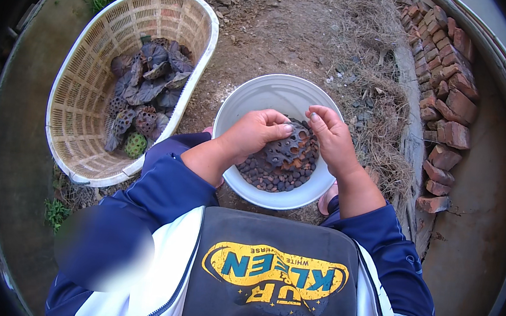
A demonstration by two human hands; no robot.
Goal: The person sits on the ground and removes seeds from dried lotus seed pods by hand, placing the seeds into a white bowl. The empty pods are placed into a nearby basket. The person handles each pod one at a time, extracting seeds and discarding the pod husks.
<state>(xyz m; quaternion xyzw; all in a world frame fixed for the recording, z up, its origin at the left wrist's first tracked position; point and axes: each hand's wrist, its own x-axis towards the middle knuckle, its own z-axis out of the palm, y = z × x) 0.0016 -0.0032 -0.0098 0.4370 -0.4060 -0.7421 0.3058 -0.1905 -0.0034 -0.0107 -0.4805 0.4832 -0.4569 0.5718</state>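
Note:
My left hand (255, 133) grips a dried lotus seed pod (286, 150), its thumb pressed on the upper edge. The pod is dark, full of round holes, with torn orange-brown patches along its right side. Just right of it is my right hand (332, 136), with thumb and index finger close together; whether a seed is between them I cannot tell. Both hands are over a white plastic bucket (256, 199). Dark brown lotus seeds (274, 178) cover the bottom of the bucket, partly hidden by the pod and hands.
A white slatted plastic basket (83, 73) stands tilted at left, holding dried lotus pods (151, 75) and one green pod (135, 145). Stacked bricks (452, 86) line a ledge at right, beside muddy water (477, 252). Dry grass (374, 41) edges the dirt path (288, 33).

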